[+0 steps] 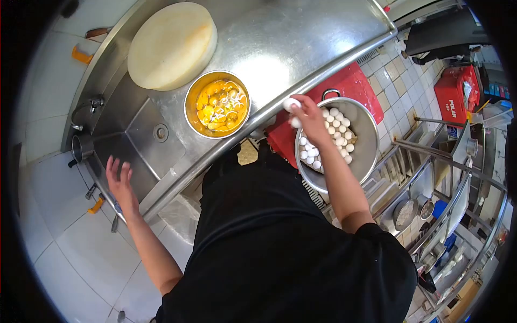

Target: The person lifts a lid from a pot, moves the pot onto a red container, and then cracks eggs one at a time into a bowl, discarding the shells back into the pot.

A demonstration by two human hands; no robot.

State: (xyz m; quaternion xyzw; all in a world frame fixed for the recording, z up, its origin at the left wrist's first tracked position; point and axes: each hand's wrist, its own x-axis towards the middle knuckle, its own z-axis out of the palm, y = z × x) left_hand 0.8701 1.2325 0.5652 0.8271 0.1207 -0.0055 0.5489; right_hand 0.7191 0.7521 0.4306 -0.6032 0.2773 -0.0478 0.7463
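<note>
My right hand (309,119) is closed around a white egg (291,104), held over the near side of a large metal pot. A second white egg shows just below it, under my fingers. Many whole eggs (338,125) lie inside the pot (368,134), and my forearm hides part of them. My left hand (123,187) hovers at the sink's left side, fingers spread, with nothing in it. On the steel counter stands a metal bowl (189,119) with cracked eggs (219,106), yellow yolks and whites, in it.
A thick round cutting board (172,46) lies on the steel counter (269,32) behind the bowl. The sink (134,156) with its drain and faucet (89,110) is to the left. A red surface (366,89) lies under the pot. Metal shelves (431,151) with pans stand at right.
</note>
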